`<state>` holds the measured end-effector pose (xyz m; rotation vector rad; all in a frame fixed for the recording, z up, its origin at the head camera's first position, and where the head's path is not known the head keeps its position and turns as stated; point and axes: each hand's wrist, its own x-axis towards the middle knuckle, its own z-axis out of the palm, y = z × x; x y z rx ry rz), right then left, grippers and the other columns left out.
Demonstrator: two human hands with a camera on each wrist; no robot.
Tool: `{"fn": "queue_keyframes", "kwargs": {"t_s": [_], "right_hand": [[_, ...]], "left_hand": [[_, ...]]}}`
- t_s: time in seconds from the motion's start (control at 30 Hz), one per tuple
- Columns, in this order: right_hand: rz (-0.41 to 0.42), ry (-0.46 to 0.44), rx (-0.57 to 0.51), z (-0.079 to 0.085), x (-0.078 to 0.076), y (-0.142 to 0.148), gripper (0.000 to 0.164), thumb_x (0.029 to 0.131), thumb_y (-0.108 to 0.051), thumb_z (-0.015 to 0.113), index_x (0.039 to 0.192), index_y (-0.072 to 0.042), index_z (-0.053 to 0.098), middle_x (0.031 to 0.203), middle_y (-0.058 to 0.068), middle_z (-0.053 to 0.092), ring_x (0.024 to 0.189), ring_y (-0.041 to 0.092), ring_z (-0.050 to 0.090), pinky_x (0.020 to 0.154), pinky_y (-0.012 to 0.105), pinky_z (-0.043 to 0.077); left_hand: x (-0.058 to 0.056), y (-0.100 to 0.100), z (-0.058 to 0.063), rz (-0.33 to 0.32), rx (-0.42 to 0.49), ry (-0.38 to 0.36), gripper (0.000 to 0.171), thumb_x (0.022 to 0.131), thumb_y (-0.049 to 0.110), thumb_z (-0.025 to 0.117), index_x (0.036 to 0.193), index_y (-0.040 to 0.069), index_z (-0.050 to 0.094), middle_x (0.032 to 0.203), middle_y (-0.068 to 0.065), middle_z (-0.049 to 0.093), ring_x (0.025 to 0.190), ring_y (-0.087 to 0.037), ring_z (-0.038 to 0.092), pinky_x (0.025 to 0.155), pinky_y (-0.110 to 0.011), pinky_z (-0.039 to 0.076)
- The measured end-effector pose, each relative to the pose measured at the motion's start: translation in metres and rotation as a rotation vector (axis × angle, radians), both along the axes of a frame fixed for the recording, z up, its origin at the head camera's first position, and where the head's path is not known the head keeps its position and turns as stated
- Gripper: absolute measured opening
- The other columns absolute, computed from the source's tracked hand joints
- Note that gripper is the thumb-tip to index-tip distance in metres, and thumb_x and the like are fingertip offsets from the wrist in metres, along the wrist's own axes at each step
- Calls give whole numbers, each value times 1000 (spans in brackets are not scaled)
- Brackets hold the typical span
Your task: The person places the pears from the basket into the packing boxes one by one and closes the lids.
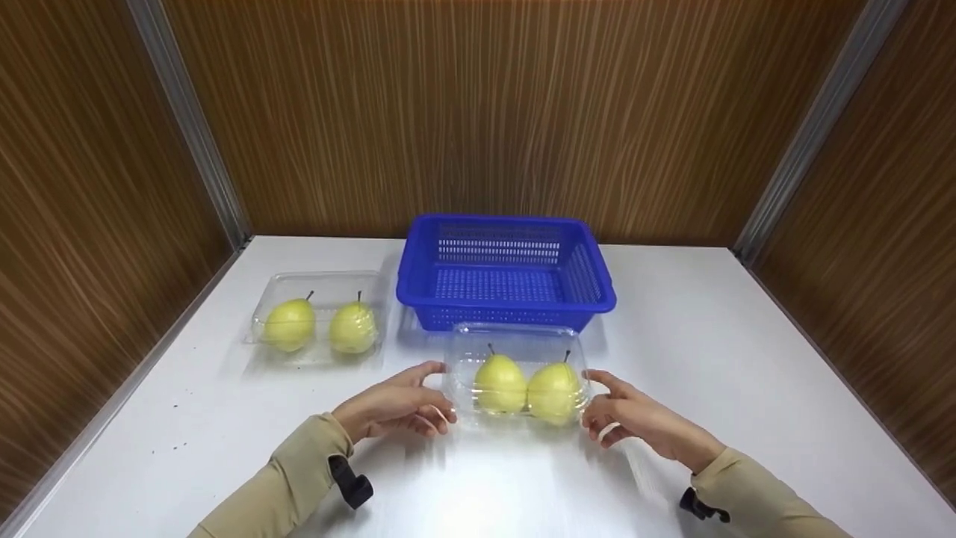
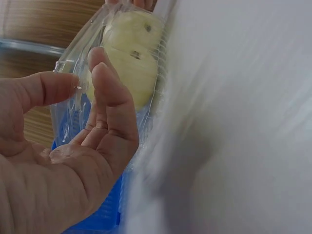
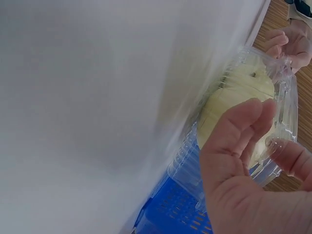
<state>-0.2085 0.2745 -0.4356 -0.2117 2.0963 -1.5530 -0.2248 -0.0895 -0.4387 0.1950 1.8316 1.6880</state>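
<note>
A clear plastic clamshell box (image 1: 515, 329) with two yellow-green pears (image 1: 500, 383) inside is between the hands in the head view, in front of the blue basket. My left hand (image 1: 399, 403) grips its left edge, thumb and fingers bent about the plastic. On the opposite edge, my right hand (image 1: 642, 418) holds the box the same way. Both wrist views show the thumb (image 2: 53, 87) near the clear rim and the pears (image 3: 239, 97) behind the fingers. Whether the box's underside touches the table cannot be told.
Just behind stands a blue perforated basket (image 1: 508, 305). Another clear box (image 1: 328, 275) with two pears (image 1: 353, 327) lies to its left on the white table (image 1: 224, 426). Wood-grain panels (image 1: 478, 112) enclose the back and both sides.
</note>
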Motion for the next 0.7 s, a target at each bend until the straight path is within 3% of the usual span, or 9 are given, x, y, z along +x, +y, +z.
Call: {"fn": "queue_keyframes", "kwargs": {"t_s": [0.17, 0.27, 0.7], "right_hand": [[0, 18, 8, 1, -1, -1, 83, 89, -11, 58, 154, -1, 8, 93, 10, 58, 82, 18, 62, 69, 31, 55], [18, 21, 2, 0, -1, -1, 82, 90, -10, 57, 154, 1, 7, 90, 8, 58, 79, 17, 63, 69, 30, 55], [52, 49, 37, 0, 2, -1, 78, 92, -11, 54, 153, 5, 8, 85, 5, 62, 76, 16, 63, 67, 28, 55]], "left_hand": [[-3, 0, 1, 66, -34, 48, 81, 90, 26, 67, 152, 2, 22, 90, -8, 69, 57, -8, 59, 54, -20, 48], [-3, 0, 1, 68, -43, 76, 80, 92, 36, 66, 151, 0, 26, 87, -7, 69, 51, -5, 52, 49, -18, 44], [4, -2, 4, 39, -61, 83, 77, 93, 40, 64, 148, -3, 29, 84, -9, 69, 51, -7, 55, 49, -20, 48]]}}
